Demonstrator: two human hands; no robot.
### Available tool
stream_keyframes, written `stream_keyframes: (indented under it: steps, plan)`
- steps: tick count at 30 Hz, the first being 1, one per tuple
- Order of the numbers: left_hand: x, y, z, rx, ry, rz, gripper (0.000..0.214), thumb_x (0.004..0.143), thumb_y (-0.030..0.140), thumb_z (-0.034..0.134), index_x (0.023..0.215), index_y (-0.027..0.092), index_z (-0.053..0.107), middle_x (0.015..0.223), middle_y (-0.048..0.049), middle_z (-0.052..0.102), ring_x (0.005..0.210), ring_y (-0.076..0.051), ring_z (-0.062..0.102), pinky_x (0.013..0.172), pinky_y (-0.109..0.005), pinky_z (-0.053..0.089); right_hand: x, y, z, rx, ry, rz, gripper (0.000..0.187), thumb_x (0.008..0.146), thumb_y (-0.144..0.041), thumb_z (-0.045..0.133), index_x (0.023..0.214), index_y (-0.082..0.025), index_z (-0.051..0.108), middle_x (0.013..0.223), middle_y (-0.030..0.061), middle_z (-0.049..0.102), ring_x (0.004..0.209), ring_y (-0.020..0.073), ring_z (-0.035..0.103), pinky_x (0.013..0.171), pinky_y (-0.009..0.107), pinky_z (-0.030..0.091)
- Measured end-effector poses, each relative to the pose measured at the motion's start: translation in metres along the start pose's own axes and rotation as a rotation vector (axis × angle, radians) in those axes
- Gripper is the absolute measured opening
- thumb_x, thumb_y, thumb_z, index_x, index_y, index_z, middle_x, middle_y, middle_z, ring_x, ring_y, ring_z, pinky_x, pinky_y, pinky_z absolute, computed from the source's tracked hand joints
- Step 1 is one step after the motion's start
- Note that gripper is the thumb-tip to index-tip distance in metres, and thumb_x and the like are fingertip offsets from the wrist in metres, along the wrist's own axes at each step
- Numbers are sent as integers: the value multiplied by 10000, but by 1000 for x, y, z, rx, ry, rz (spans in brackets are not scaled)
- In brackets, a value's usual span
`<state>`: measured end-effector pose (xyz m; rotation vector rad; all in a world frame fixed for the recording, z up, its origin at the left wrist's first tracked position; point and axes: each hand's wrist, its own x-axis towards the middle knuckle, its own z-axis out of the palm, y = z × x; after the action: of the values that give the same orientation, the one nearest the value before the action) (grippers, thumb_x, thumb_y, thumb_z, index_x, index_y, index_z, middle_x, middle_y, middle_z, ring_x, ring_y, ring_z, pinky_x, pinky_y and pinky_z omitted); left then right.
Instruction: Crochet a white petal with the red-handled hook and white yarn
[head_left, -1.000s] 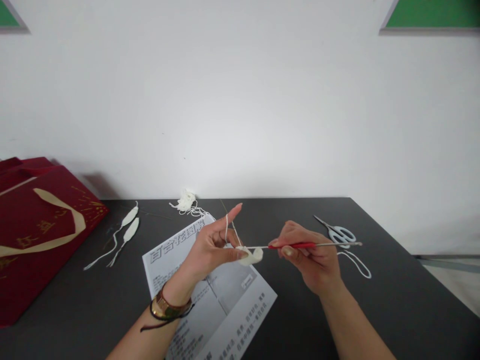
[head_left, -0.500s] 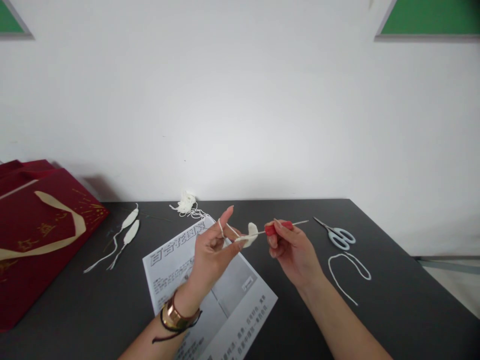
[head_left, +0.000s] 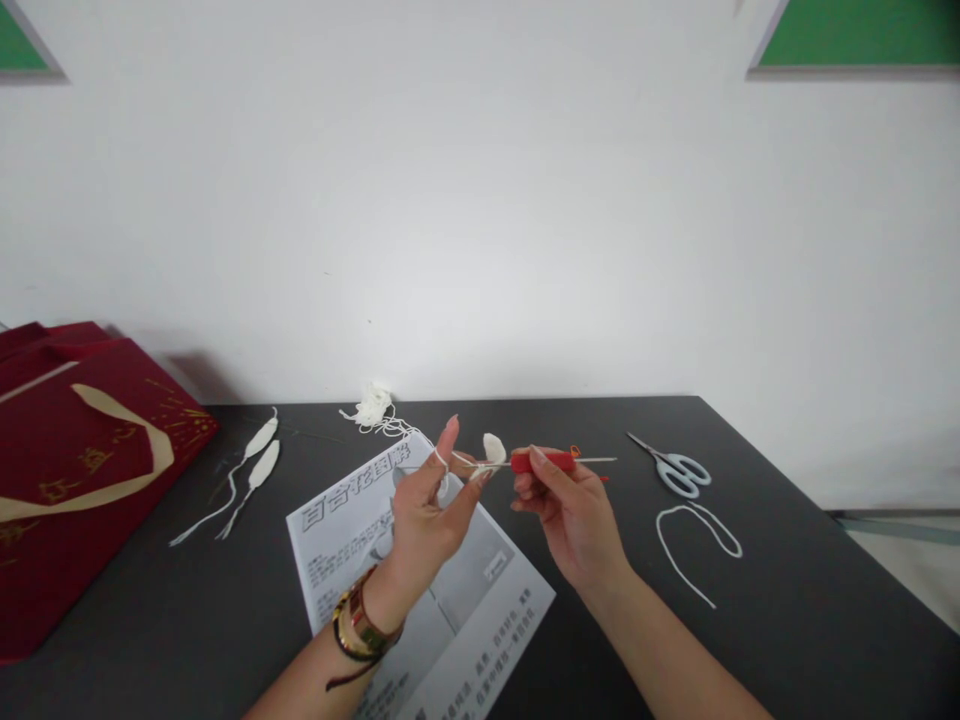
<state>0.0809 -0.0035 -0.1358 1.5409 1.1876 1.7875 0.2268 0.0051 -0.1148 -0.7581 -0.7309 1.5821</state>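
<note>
Between thumb and fingers, my left hand [head_left: 431,500] pinches a small white crocheted piece [head_left: 494,449], with white yarn looped round a raised finger. My right hand [head_left: 566,505] is closed round the red handle of a crochet hook [head_left: 544,461]. The hook's thin metal shaft points left and meets the white piece at my left fingertips; another thin metal end sticks out to the right. From my left hand the yarn runs back to a loose heap of white yarn [head_left: 373,408] by the wall. Exact stitches are too small to make out.
Under my hands lies a printed sheet [head_left: 480,560] on the black table [head_left: 757,660]. Scissors [head_left: 681,474] and a cut piece of yarn [head_left: 694,512] rest at right. Two white leaf-shaped crocheted pieces [head_left: 262,463] lie at left, beside a dark red gift bag [head_left: 97,420].
My right hand has moved left with the hook, bringing its red handle closer to my left fingers. The white piece has shifted slightly left and up and turned.
</note>
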Motion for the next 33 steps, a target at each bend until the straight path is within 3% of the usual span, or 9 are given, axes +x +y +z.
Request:
stream_keyframes:
  steps: [3,5,8,11,14,17,21,33]
  plan:
    - [0,5,3,-69,20,-113,642,721,142,694,1316,224,469,721,36,659,729,-121,600,876,-304,439,-6,1,0,-269,-19,-256,129,812,-265,631,831,-163,708,652,20,675,558,111,613,521,224,552]
    - [1,10,6,-181,45,-242,690,716,141,704,1341,242,431,682,57,637,688,-97,582,826,-264,449,-10,3,-3,-526,-72,-522,130,824,-188,603,903,-196,706,726,38,694,630,141,635,587,267,554]
    - [3,16,7,-473,64,-437,743,708,112,708,1363,257,389,648,74,624,606,-61,554,698,-194,454,-12,8,-11,-881,-304,-1015,357,811,-72,551,1128,-210,637,895,93,710,790,199,638,697,348,543]
    - [6,20,5,-770,22,-610,659,697,61,697,1302,202,478,618,74,601,558,-35,533,625,-153,437,-9,11,-19,-1058,-525,-1268,449,828,-83,506,1273,-140,529,1038,163,680,920,248,608,750,398,534]
    - [10,22,0,-914,-31,-700,578,677,17,690,1224,150,556,616,67,587,560,-29,537,620,-146,439,-6,9,-21,-957,-493,-1209,416,838,-80,503,1236,-183,568,1027,135,682,884,227,611,727,381,533]
    - [14,23,-4,-923,-67,-677,580,673,5,687,1220,149,561,619,62,589,568,-35,547,626,-159,446,-4,5,-16,-716,-382,-941,376,822,-44,539,1105,-265,651,948,76,684,790,188,623,658,340,528]
    - [18,24,-11,-863,-114,-607,630,678,11,688,1263,179,526,606,69,560,571,-46,534,619,-180,441,-3,-2,-11,-453,-341,-656,262,826,-89,577,979,-263,698,845,50,667,647,155,610,537,298,508]
    - [21,29,-20,-759,-282,-581,629,667,40,692,1255,206,543,701,11,634,652,-96,549,651,-238,429,2,-19,-19,-295,-426,-511,147,815,-168,620,913,-215,719,763,53,655,619,159,602,469,278,496]
